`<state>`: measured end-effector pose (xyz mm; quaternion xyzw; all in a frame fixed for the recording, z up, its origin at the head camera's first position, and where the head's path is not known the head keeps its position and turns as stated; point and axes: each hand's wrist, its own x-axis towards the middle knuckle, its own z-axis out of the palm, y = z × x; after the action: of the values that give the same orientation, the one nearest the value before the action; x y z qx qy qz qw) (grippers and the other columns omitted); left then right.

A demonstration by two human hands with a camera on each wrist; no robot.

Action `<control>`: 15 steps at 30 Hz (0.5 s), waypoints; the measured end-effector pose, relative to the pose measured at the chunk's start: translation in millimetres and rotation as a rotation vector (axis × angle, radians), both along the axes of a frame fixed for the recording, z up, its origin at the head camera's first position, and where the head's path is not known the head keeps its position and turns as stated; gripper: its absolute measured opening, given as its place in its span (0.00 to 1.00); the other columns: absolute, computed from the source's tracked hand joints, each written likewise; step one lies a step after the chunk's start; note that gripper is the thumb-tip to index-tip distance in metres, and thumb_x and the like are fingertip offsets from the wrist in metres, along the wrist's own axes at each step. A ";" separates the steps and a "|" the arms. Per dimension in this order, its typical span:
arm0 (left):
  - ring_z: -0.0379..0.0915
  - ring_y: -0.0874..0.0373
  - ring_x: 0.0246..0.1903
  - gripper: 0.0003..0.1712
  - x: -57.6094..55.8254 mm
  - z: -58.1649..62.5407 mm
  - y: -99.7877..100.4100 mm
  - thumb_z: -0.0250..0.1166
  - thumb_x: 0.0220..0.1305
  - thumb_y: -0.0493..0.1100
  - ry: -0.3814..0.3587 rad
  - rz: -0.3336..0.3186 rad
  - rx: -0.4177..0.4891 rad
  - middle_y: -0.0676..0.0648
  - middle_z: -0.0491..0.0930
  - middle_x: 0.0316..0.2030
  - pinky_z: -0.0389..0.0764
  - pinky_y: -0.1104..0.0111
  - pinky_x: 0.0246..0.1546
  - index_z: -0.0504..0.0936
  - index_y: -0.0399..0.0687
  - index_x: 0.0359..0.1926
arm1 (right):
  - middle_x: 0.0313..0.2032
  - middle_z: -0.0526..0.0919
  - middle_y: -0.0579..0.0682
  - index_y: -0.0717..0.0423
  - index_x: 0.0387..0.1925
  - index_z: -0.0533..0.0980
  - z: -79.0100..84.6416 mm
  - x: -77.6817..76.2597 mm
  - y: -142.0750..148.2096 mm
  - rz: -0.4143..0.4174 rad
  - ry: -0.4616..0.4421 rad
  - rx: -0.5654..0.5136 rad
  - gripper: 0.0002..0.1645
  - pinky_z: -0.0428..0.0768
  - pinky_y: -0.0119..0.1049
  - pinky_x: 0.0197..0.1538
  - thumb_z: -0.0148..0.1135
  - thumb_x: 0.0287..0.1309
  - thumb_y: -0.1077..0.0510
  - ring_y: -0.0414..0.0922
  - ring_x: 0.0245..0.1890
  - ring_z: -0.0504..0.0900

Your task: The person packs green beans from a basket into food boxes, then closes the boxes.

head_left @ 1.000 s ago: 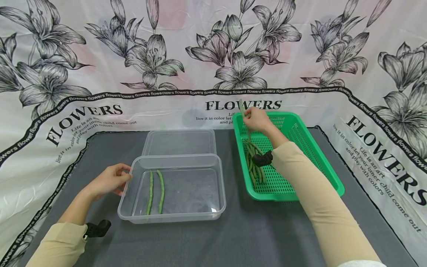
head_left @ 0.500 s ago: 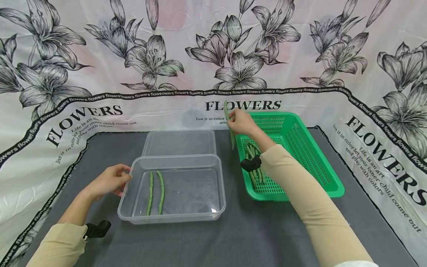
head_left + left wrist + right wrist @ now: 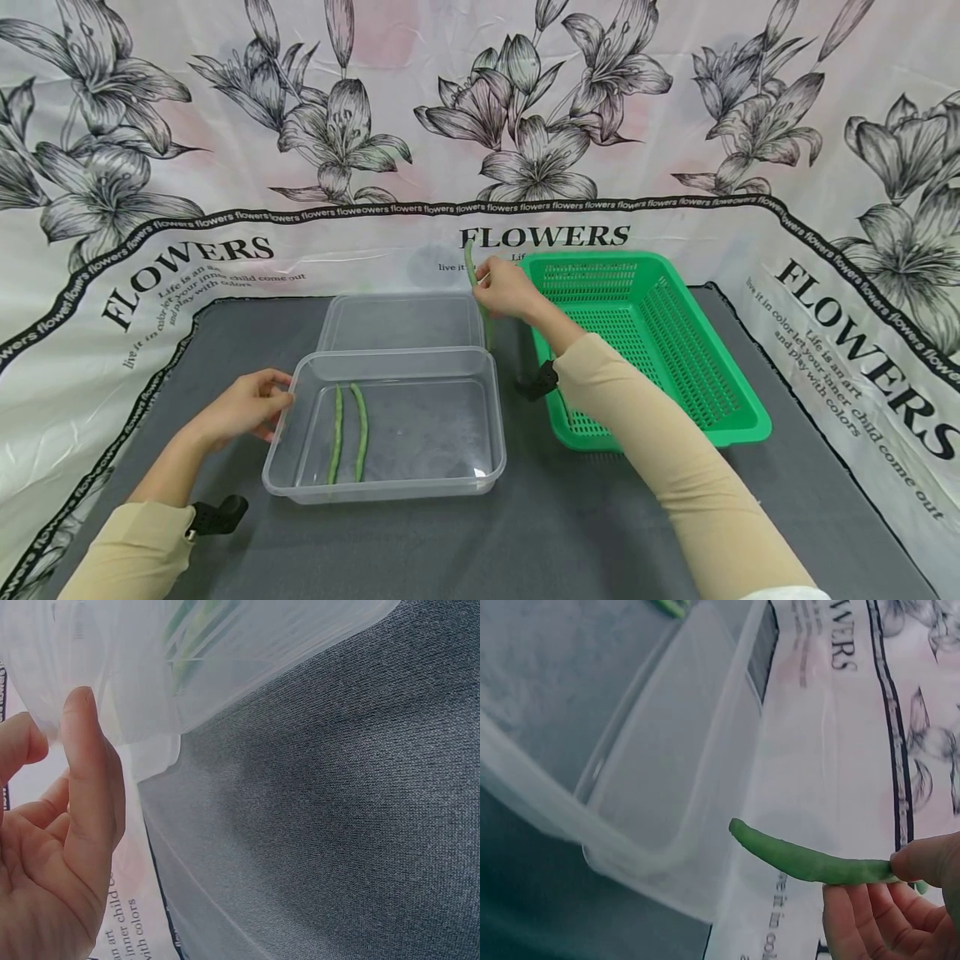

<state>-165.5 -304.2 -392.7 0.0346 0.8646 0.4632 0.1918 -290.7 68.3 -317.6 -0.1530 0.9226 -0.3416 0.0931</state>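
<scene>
My right hand (image 3: 507, 289) pinches a green bean (image 3: 810, 860) between thumb and fingertips, near one end in the right wrist view. It hangs steeply above the gap between the clear plastic box (image 3: 386, 493) and the green basket (image 3: 693, 354). Two more green beans, the left one (image 3: 335, 435) and the right one (image 3: 362, 433), lie lengthwise in the left part of the box. My left hand (image 3: 246, 406) rests its fingertips against the box's left rim; its extended thumb (image 3: 86, 761) overlaps the wall in the left wrist view. The right forearm hides most of the basket's left interior.
Behind the box lies a clear flat lid (image 3: 405, 321) on the grey cloth (image 3: 420, 550). The flower-printed curtain (image 3: 360, 250) rises close behind the lid and basket, and folds along both sides.
My right hand has carried the bean out of the basket, leftward and slightly down, to beside the lid. My left hand and the box have stayed put.
</scene>
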 end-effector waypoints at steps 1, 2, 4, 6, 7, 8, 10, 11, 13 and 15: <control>0.72 0.57 0.26 0.27 0.0 -0.1 -0.1 0.52 0.68 0.42 -0.001 0.000 0.000 0.42 0.72 0.30 0.83 0.61 0.26 0.58 0.29 0.61 | 0.45 0.76 0.57 0.61 0.50 0.67 -0.8 1.5 -3.1 0.007 -0.005 0.000 0.16 0.82 0.35 0.31 0.49 0.62 0.60 0.47 0.28 0.81; 0.72 0.57 0.26 0.27 0.0 -0.1 -0.1 0.52 0.68 0.42 -0.002 0.001 -0.001 0.41 0.72 0.30 0.83 0.61 0.26 0.58 0.29 0.61 | 0.45 0.76 0.57 0.61 0.50 0.67 -1.7 2.9 -6.2 0.013 -0.013 -0.003 0.16 0.82 0.34 0.31 0.49 0.62 0.60 0.48 0.29 0.81; 0.71 0.57 0.26 0.27 -0.1 -0.2 -0.1 0.52 0.68 0.42 -0.002 0.000 -0.002 0.41 0.72 0.30 0.83 0.61 0.26 0.58 0.29 0.60 | 0.44 0.76 0.56 0.61 0.50 0.67 -3.5 5.6 -12.5 0.022 -0.027 -0.017 0.15 0.82 0.32 0.30 0.50 0.62 0.60 0.48 0.32 0.81; 0.71 0.57 0.26 0.27 -0.1 -0.1 -0.1 0.52 0.68 0.42 -0.002 0.001 -0.002 0.41 0.72 0.31 0.83 0.61 0.26 0.58 0.29 0.60 | 0.44 0.75 0.57 0.62 0.49 0.67 -4.9 7.9 -18.8 0.044 -0.032 -0.036 0.15 0.82 0.31 0.28 0.50 0.62 0.60 0.49 0.33 0.81; 0.71 0.57 0.26 0.27 -0.2 0.0 -0.2 0.52 0.68 0.42 -0.002 0.001 -0.002 0.41 0.72 0.31 0.83 0.61 0.26 0.58 0.29 0.60 | 0.44 0.75 0.57 0.62 0.49 0.67 -6.0 8.8 -21.7 0.055 -0.035 -0.046 0.15 0.82 0.30 0.28 0.51 0.62 0.60 0.49 0.34 0.81; 0.71 0.57 0.26 0.27 -0.2 0.2 -0.2 0.52 0.68 0.42 -0.001 0.002 -0.002 0.40 0.72 0.32 0.83 0.61 0.26 0.58 0.29 0.60 | 0.44 0.76 0.57 0.63 0.49 0.67 -7.0 9.5 -24.7 0.063 -0.045 -0.058 0.15 0.82 0.30 0.28 0.51 0.62 0.61 0.49 0.35 0.80; 0.71 0.57 0.26 0.27 -0.2 0.4 -0.4 0.52 0.68 0.42 -0.001 0.001 -0.001 0.40 0.72 0.32 0.83 0.61 0.26 0.59 0.29 0.61 | 0.43 0.75 0.58 0.63 0.49 0.67 -7.6 12.8 -31.0 0.079 -0.063 -0.078 0.15 0.82 0.31 0.29 0.51 0.62 0.61 0.50 0.36 0.80; 0.72 0.57 0.26 0.27 -0.2 0.5 -0.5 0.52 0.68 0.42 -0.002 0.002 0.000 0.40 0.72 0.32 0.83 0.61 0.26 0.59 0.29 0.61 | 0.43 0.75 0.58 0.63 0.49 0.67 -8.2 14.3 -33.9 0.089 -0.070 -0.083 0.15 0.83 0.32 0.29 0.51 0.62 0.61 0.50 0.36 0.80; 0.72 0.57 0.26 0.27 -0.3 0.5 -0.7 0.52 0.68 0.42 -0.003 0.001 -0.001 0.41 0.72 0.32 0.83 0.61 0.26 0.59 0.29 0.61 | 0.43 0.76 0.58 0.63 0.49 0.67 -9.7 17.4 -39.6 0.099 -0.090 -0.101 0.15 0.83 0.34 0.31 0.50 0.61 0.62 0.49 0.36 0.80; 0.72 0.57 0.26 0.27 -0.2 0.3 -1.0 0.52 0.68 0.43 -0.004 0.000 -0.001 0.42 0.72 0.31 0.83 0.61 0.26 0.58 0.30 0.61 | 0.43 0.76 0.58 0.64 0.49 0.67 -10.4 21.8 -45.4 0.110 -0.103 -0.115 0.15 0.84 0.36 0.32 0.51 0.61 0.63 0.50 0.34 0.81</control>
<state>-165.7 -305.2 -392.4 0.0334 0.8644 0.4629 0.1937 -268.9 22.8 -328.0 -0.1908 0.8856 -0.3958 0.1503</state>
